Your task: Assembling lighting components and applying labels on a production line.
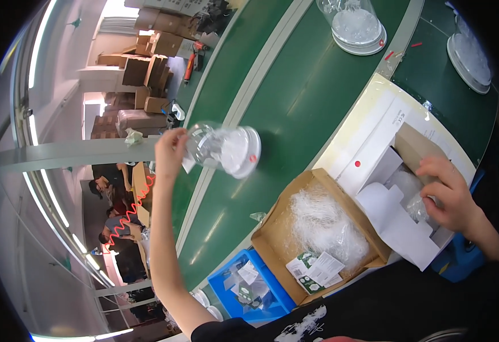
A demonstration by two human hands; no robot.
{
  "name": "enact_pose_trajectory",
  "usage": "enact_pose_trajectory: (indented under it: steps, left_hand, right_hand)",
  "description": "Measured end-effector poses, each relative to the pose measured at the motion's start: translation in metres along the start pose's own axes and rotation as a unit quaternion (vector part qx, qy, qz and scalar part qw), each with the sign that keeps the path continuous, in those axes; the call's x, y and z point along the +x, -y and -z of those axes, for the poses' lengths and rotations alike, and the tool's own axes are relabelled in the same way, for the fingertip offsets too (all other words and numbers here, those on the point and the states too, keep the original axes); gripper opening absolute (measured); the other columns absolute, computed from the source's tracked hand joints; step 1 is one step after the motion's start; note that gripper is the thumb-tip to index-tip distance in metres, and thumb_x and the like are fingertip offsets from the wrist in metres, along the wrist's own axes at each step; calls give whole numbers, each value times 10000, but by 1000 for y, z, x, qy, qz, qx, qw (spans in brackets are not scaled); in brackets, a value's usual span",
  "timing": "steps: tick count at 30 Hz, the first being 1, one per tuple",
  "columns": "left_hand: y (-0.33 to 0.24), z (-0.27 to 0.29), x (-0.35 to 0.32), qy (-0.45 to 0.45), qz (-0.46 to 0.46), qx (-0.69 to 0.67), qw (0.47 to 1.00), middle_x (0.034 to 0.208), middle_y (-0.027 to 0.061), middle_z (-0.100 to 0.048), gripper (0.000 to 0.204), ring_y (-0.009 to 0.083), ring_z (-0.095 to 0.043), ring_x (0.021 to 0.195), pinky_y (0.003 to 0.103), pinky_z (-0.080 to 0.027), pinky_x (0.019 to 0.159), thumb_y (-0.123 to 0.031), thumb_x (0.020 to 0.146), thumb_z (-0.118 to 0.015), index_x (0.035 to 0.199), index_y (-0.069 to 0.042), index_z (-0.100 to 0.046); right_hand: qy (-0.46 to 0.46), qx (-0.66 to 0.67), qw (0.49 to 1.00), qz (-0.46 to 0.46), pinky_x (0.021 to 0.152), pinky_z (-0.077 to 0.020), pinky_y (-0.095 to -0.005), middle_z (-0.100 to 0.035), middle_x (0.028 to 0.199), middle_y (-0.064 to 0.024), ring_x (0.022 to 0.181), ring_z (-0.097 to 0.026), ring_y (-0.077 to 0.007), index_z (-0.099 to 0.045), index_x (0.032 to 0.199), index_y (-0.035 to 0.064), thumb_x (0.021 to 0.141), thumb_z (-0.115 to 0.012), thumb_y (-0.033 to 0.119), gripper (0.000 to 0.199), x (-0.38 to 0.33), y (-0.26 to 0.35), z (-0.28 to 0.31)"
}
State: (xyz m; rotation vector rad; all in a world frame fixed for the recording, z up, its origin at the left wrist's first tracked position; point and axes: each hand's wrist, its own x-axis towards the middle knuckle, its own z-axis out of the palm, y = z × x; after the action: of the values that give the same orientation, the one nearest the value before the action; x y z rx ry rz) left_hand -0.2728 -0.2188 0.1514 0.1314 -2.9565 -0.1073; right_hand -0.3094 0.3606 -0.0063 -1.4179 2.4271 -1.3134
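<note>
So the left hand (pixel 174 149) is up at the top of a clear dome (pixel 211 147), fingers curled in and bunched close together. They look to be right at the plastic, maybe touching, but I honestly can't tell if they've got a proper grip. A small white tag (pixel 188 163) sits just below the fingertips. The dome is over the green counter (pixel 295 108), its white base (pixel 242 151) toward the right; can't tell whether the base touches down.

The right hand (pixel 446 194) is loosely half open, a clear gap between thumb and fingers, at an open white box (pixel 400 225) with crinkly clear plastic (pixel 408 185) inside. Its fingertips are right by the plastic and a brown flap (pixel 418 145), contact unclear.

Room-wise, there's a good stretch of bare green between the left dome and the brown carton (pixel 273 228) full of stringy filler (pixel 323 222). The right hand is tighter, with box flaps close around it. A blue bin (pixel 286 302) butts up near the carton, and two more domes, one near (pixel 359 28) the top edge, one (pixel 469 60) top right, sit well apart.

Left arm's reaching long and fairly straight; right forearm comes in from the right, fingers pointing left.
</note>
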Motion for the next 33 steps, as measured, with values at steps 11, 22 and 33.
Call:
enact_pose_trajectory:
  steps: [11, 22, 33]
  left_hand:
    - [105, -32, 95, -210, 99, 99, 968, 831, 164, -682, 223, 300, -652, 742, 387, -507, 717, -145, 816, -721, 987, -2, -709]
    - [150, -102, 104, -228, 184, 120, 949, 961, 241, -664, 314, 429, -632, 919, 485, -491, 845, -220, 862, -637, 1035, 42, -641]
    - [137, -108, 63, -116, 171, 135, 969, 1268, 365, -489, 726, 481, -450, 1240, 505, -361, 1065, -427, 806, -682, 1327, 31, -470]
  right_hand:
    - [-24, -81, 995, 50, 867, -476, -442, -613, 973, -108, 1024, -589, -317, -602, 724, 41, 596, -687, 9, 157, 11, 3, -13]
    - [12, -128, 992, 12, 851, -462, -460, -614, 944, -98, 1010, -580, -321, -591, 732, 45, 587, -671, 16, 168, 9, 7, -14]
    - [7, -148, 989, 31, 874, -467, -474, -609, 925, -137, 1024, -585, -361, -579, 755, 17, 595, -663, -13, 183, 12, 9, -15]
